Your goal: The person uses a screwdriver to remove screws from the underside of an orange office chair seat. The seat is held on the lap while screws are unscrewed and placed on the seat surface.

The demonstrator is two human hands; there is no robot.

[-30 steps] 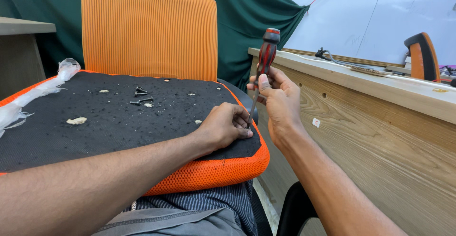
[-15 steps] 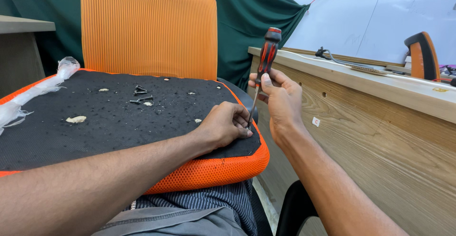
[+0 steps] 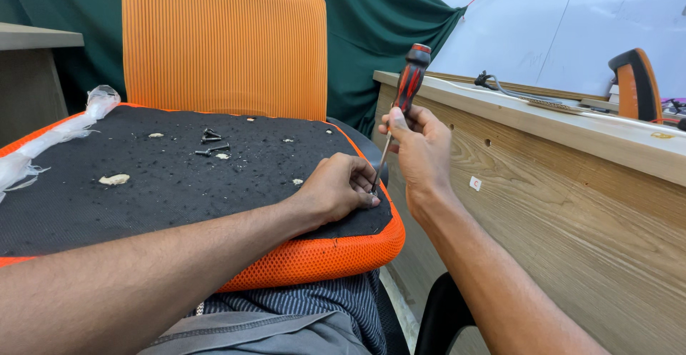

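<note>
The right hand [image 3: 421, 148] is closed around the lower part of a red-and-black screwdriver [image 3: 409, 83], which stands nearly upright, its handle leaning slightly away from the seat cushion [image 3: 171, 183]. The thin shaft runs down to the near right corner of that cushion, where the tip meets the black fabric underside. The left hand [image 3: 336, 190] rests on the cushion at that same corner, fingers curled and pinching at the screwdriver tip; what they pinch is too small to tell. A few dark screws [image 3: 211, 144] lie loose near the cushion's middle. The orange chair back [image 3: 221, 47] rises behind the cushion, and a wooden desk [image 3: 572, 183] stands just to its right.
</note>
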